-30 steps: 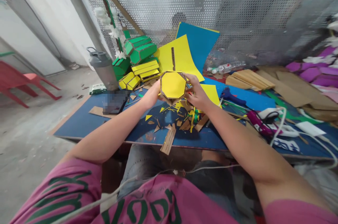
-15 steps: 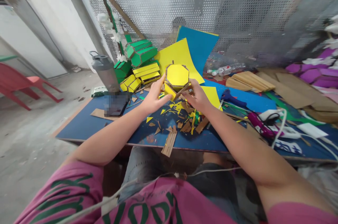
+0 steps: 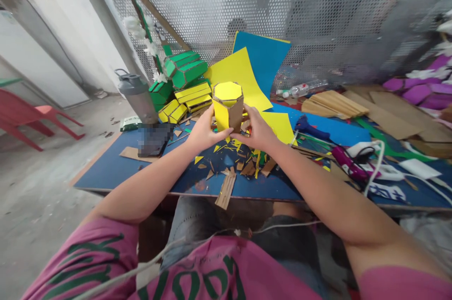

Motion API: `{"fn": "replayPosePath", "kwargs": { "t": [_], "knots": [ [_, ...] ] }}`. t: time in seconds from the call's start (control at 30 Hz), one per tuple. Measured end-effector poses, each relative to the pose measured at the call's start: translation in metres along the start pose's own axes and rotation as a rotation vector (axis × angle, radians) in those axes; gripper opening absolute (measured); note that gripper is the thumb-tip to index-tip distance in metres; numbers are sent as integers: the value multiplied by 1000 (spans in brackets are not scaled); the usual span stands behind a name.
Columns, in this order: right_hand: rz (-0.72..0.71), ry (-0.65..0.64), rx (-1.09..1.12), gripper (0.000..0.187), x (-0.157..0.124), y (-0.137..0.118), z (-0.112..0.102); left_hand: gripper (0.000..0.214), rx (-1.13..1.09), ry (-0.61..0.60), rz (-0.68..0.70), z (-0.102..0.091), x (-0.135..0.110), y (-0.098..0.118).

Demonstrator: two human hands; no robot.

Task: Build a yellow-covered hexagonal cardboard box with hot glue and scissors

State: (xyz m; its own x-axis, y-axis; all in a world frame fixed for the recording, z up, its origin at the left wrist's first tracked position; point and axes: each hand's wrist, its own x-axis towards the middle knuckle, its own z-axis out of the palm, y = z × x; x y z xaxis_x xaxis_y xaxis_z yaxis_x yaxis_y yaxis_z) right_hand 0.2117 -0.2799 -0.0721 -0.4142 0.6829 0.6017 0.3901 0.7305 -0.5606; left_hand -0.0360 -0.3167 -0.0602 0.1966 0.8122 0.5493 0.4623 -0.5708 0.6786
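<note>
Between my two hands is an upright eight-sided cardboard box point(image 3: 228, 107), its top yellow, its sides part yellow and part bare brown. My left hand point(image 3: 207, 131) grips its left side, the thumb across the lower front. My right hand point(image 3: 257, 129) holds its right side near the bottom, fingers partly hidden behind it. Below the box lie yellow and brown paper scraps point(image 3: 247, 158). Just behind it a yellow sheet point(image 3: 236, 76) leans up, with a blue sheet point(image 3: 263, 57) farther back.
Green boxes point(image 3: 187, 69) and yellow boxes point(image 3: 194, 96) are stacked at the back left, near a grey bottle point(image 3: 136, 97). A phone point(image 3: 154, 140) lies at left. To the right are a blue glue gun point(image 3: 312, 129), cardboard strips point(image 3: 334, 104) and a power strip with cords point(image 3: 386, 175).
Both hands have turned the box more upright, so its yellow and brown sides now show below the top. It has shifted slightly left.
</note>
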Motion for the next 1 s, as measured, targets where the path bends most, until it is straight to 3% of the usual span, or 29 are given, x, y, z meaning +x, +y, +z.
{"fn": "replayPosePath", "kwargs": {
  "t": [0.2, 0.37, 0.6, 1.0],
  "knots": [
    [2, 21, -74, 105, -3, -10, 3, 80, 49, 6, -26, -1, 0, -3],
    [0, 86, -136, 118, -7, -22, 4, 73, 46, 34, -11, 1, -1, 3],
    [-47, 102, -278, 117, -7, -24, 7, 79, 26, 36, -1, 5, -4, 10],
    [25, 94, -326, 130, -8, -29, 14, 60, 216, -10, 7, 2, 1, 5]
  ]
}}
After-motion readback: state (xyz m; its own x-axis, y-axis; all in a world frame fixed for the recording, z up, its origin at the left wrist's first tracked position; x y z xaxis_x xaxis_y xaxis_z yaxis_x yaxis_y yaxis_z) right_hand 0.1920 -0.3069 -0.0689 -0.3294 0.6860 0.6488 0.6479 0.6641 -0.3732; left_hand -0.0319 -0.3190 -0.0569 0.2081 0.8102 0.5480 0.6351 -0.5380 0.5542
